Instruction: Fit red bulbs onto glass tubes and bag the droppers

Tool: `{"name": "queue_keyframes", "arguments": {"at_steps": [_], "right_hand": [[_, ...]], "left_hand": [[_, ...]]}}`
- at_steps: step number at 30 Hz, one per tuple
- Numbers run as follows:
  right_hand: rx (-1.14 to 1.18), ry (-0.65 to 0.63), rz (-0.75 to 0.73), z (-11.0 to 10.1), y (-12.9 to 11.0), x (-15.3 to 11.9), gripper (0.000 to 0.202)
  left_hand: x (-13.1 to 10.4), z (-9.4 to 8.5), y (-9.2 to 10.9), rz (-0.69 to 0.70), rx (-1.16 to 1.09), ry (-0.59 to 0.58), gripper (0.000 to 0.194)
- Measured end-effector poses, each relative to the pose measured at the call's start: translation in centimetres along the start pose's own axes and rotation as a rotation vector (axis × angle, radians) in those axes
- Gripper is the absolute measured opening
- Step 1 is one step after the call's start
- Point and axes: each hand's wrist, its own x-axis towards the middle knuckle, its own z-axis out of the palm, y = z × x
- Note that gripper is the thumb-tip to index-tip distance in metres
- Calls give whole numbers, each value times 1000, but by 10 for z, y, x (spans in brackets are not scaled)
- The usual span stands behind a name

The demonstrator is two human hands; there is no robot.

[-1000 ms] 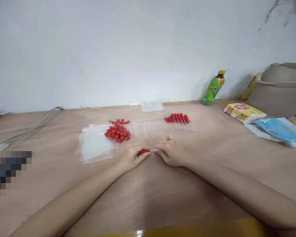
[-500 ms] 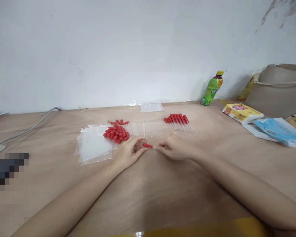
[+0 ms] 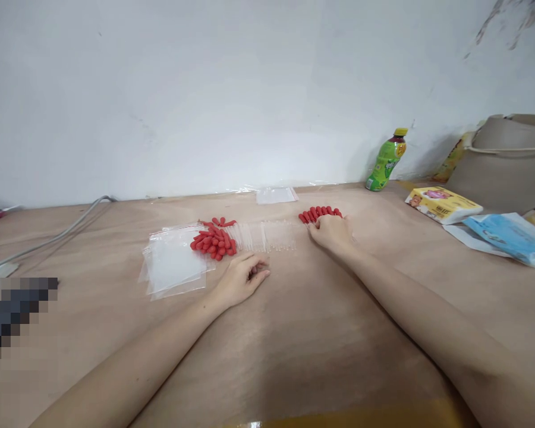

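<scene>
My right hand [image 3: 332, 233] is over the row of finished-looking droppers, its fingers closed at the row's left end on a dropper [image 3: 302, 219] whose tube they mostly hide. Red rubber bulbs [image 3: 324, 210] show above the knuckles; the clear tubes below them are covered by the hand. My left hand [image 3: 244, 278] rests on the table with fingers loosely curved, thumb apart and nothing between them. Just beyond it lie a heap of loose red bulbs [image 3: 214, 242] and a row of clear thin tubes [image 3: 263, 236].
Clear zip bags [image 3: 176, 261] lie left of the bulbs, and another bag [image 3: 276, 195] is near the wall. To the right stand a green bottle [image 3: 387, 160], a yellow tissue pack [image 3: 443, 204], a blue packet [image 3: 512, 238] and a grey bin [image 3: 499, 166]. A cable [image 3: 71, 224] runs at left.
My right hand has carried the dropper away from my left hand, up and right to the row of droppers. The left hand has stayed almost in place, now without a dropper beside it.
</scene>
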Motion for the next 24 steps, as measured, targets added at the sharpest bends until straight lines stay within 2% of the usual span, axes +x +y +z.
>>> {"name": "queue_keyframes", "arguments": {"at_steps": [9,17,21,24], "right_hand": [[-13,-29,30,3,-1,1,33],[-42,9,14,5,-1,0,35],[7,27,3,2,-3,-3,36],[79,-15,-21,1,-12,-8,36]], "left_hand": [[0,-1,0,23,22,-21,9],[0,-1,0,31,31,-18,10],[0,0,0,31,28,-16,10],[0,0,0,35,26,-25,10]]}}
